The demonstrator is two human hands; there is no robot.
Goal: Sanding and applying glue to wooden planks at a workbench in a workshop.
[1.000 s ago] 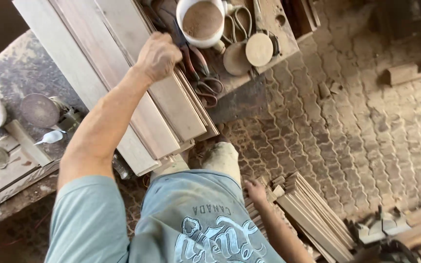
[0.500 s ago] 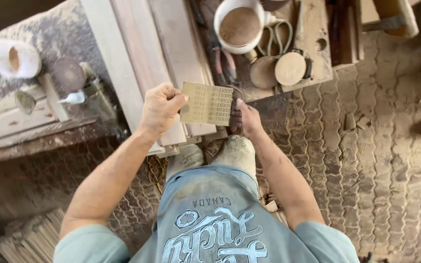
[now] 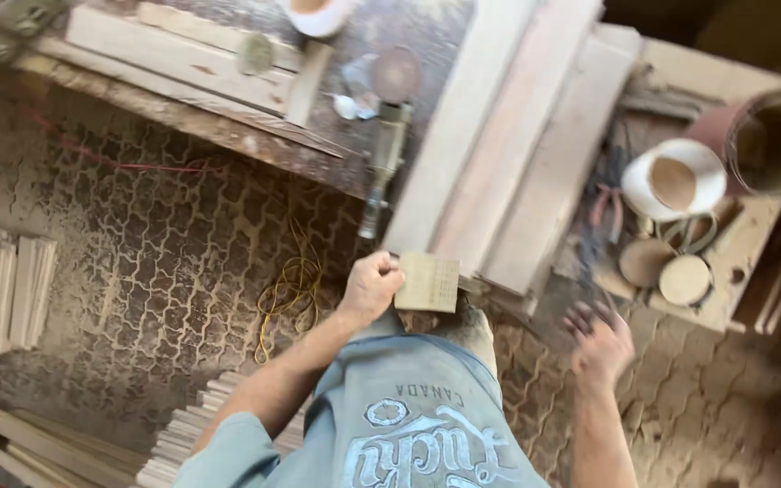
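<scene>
Small tan card (image 3: 428, 282) pinched at its left edge in the left hand (image 3: 370, 287), held flat just below the ends of the stacked planks (image 3: 508, 163) on the bench (image 3: 228, 113). Right hand (image 3: 600, 341) blurred, fingers spread wide, holding nothing, well apart from the card, near the round wooden discs (image 3: 666, 269).
</scene>
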